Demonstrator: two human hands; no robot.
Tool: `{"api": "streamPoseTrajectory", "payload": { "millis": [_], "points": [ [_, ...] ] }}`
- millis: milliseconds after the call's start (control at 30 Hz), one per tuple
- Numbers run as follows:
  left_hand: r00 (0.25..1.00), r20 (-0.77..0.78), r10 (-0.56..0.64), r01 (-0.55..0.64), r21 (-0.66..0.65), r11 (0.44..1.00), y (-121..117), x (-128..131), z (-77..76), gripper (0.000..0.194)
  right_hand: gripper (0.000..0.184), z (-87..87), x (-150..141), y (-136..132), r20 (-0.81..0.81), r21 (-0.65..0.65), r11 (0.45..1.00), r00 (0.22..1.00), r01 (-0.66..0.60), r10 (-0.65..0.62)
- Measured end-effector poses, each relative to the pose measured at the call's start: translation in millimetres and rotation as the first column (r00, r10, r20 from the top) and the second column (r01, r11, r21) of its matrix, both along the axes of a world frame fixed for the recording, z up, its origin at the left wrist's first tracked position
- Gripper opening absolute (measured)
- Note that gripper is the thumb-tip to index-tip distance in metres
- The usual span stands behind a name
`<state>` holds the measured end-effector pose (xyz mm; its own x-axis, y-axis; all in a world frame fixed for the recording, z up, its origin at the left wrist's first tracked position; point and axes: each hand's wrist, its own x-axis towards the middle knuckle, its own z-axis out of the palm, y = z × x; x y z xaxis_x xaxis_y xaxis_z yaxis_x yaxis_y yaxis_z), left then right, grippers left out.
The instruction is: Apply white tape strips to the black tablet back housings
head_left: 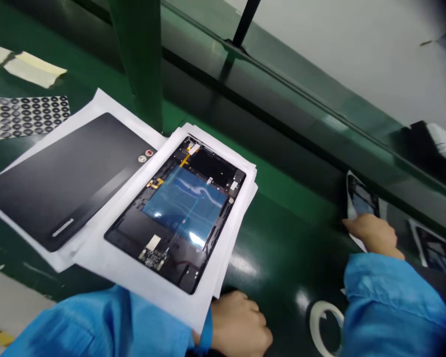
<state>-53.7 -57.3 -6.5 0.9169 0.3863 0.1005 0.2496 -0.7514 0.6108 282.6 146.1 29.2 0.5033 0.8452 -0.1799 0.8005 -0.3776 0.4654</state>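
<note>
My left hand [240, 325] rests knuckles-up on the green belt [282, 218], fingers curled, just past the near corner of a stack of white sheets [134, 277]. Whether it holds anything is hidden. On that stack lies an open tablet [178, 213] with a blue film over its battery and bare circuit boards. My right hand [373, 234] reaches to the far right. Its thumb and fingers pinch the near edge of a white sheet [351, 186] that carries another open tablet [362, 198]. Both arms wear blue sleeves.
A black back cover [59, 178] lies on white sheets left of the open tablet. A sheet of black ring stickers [26, 116] sits at far left. A green post [137, 54] stands behind. A tape roll [325, 325] lies near my right sleeve. A third tablet [436, 250] sits at right.
</note>
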Motion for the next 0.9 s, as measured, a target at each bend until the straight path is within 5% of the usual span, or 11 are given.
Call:
{"api": "streamPoseTrajectory", "payload": {
  "millis": [133,300,367,500,700,833,900],
  "points": [
    [0.998,0.027,0.060,-0.059,-0.041,0.997,-1,-1,3.6,0.021,0.034,19.8,-52,-35,-0.015,-0.167,0.985,0.999,-0.046,0.044],
    [0.991,0.046,0.125,-0.127,0.046,0.991,3,-4,11.6,0.014,0.025,39.3,-123,-141,-0.109,-0.176,0.948,0.962,-0.266,0.250],
    [0.988,0.070,0.134,-0.143,0.142,0.979,3,-7,15.0,0.015,0.014,38.9,-151,-194,-0.153,-0.118,0.923,0.925,-0.367,0.348],
    [0.994,0.103,0.026,-0.061,0.356,0.932,-4,-14,16.8,0.012,0.014,29.0,-191,-285,-0.144,0.220,0.798,0.790,-0.561,0.596],
    [0.977,-0.045,-0.209,0.202,0.512,0.835,-19,-19,18.5,0.024,0.022,12.6,-163,-338,-0.462,0.506,0.738,0.583,-0.446,0.669],
    [0.974,-0.089,-0.210,0.222,0.571,0.790,-26,-12,27.1,0.024,0.036,-6.0,-119,-324,-0.226,0.559,0.777,0.848,-0.291,0.480],
    [0.973,-0.115,-0.200,0.229,0.576,0.784,-28,-9,30.2,0.025,0.038,-15.7,-107,-312,-0.180,0.508,0.821,0.901,-0.259,0.396]
  ]
}}
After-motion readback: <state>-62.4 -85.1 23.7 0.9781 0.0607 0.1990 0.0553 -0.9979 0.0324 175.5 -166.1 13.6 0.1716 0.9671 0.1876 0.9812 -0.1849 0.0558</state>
